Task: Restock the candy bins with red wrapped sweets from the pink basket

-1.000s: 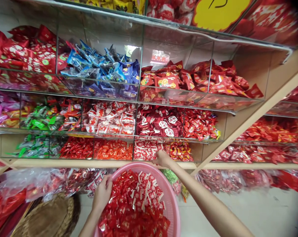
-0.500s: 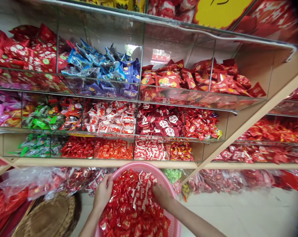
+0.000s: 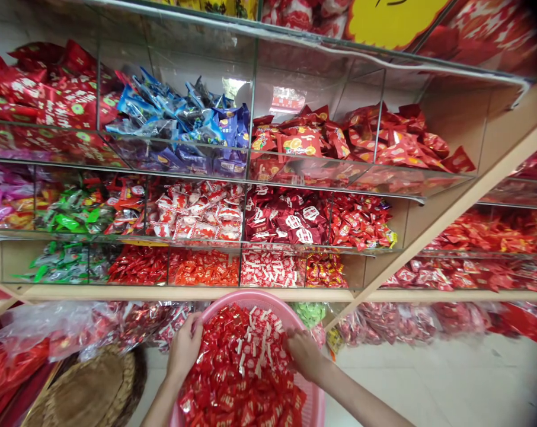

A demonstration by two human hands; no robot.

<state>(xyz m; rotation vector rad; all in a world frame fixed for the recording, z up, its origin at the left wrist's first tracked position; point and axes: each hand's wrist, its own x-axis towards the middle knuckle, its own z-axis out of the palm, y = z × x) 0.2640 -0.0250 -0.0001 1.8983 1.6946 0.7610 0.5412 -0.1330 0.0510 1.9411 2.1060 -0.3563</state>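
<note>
A pink plastic basket [image 3: 312,385] is filled with wrapped candies. Most are red candies [image 3: 233,385]; a patch of red-and-white candies [image 3: 262,338] lies toward the back. My left hand [image 3: 187,343] grips the basket's left rim, fingers on the outside and partly hidden. Inside the right rim, my right hand [image 3: 303,354] is closed at the edge of the red-and-white candies, with its fingers curled down. What it holds, if anything, is hidden.
Glass-fronted shelves hold candies in compartments, including blue packets [image 3: 166,112] and red-and-white candies [image 3: 268,270] just above the basket. A woven basket [image 3: 90,385] stands at lower left. Bagged candies [image 3: 397,323] line the floor under the shelf. A slanting wooden post [image 3: 464,207] is at right.
My right hand has moved slightly right, from the red-and-white candies toward the basket's right rim. My left hand keeps its grip on the rim.
</note>
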